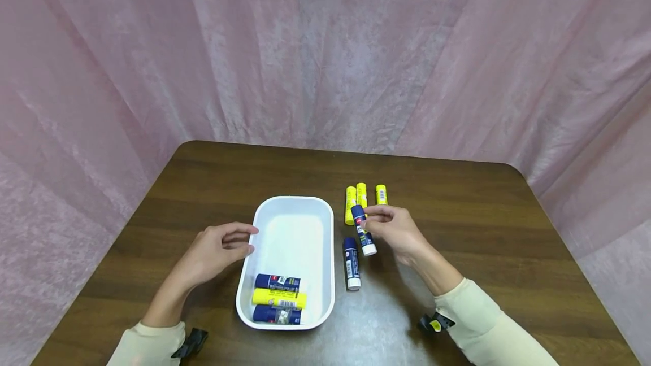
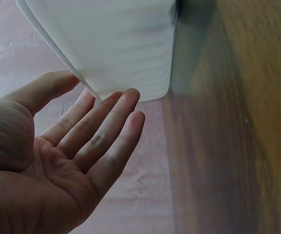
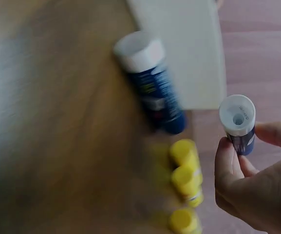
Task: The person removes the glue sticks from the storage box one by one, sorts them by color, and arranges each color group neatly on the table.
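My right hand (image 1: 399,233) pinches a blue glue stick (image 1: 362,227) with a white end, raised above the table; in the right wrist view that white end (image 3: 237,116) faces the camera. Just left of it a second blue glue stick (image 1: 351,264) lies on the table. Beyond the hand are yellow glue sticks (image 1: 350,205), partly hidden by it. A white tray (image 1: 328,253) holds two blue sticks (image 1: 277,282) and a yellow one (image 1: 279,298) side by side at its near end. My left hand (image 1: 211,253) has its fingertips at the tray's left rim, fingers loosely extended.
A brown wooden table (image 1: 458,196) carries everything. Pink curtains (image 1: 325,61) hang behind its far edge and along both sides. A dark strap piece (image 1: 191,343) sits at the left wrist, another (image 1: 436,322) at the right.
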The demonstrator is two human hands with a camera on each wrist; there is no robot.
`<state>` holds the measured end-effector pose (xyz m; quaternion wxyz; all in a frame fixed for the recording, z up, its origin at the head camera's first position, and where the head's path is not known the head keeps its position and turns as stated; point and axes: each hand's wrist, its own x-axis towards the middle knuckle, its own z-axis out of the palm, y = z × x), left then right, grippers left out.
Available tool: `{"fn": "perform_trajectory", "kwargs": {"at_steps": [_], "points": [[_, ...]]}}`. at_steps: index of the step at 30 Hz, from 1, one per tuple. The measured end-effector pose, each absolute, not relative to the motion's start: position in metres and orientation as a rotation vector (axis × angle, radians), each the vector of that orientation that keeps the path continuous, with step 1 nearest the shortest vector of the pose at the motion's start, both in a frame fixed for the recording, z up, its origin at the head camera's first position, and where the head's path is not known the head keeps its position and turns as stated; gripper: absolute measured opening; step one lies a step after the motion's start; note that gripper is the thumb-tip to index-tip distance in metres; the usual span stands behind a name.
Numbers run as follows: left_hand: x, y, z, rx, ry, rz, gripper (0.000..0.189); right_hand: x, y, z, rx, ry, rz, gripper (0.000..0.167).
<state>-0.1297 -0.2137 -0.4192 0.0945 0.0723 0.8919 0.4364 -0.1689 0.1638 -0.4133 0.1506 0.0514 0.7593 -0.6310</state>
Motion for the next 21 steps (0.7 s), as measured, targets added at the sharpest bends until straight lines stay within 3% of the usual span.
{"fn": "perform_trajectory", "kwargs": {"at_steps": [10,21], "points": [[-0.13,-0.215,-0.417,0.212,2.63,1.304,0.034,-0.151,0.18,-0.446,0.224,2.289,-1.722,0.043],[-0.129,-0.216,-0.417,0.202,2.624,1.298,0.035,-0.147,0.174,-0.446,0.17,2.57,-1.39,0.036]]}}
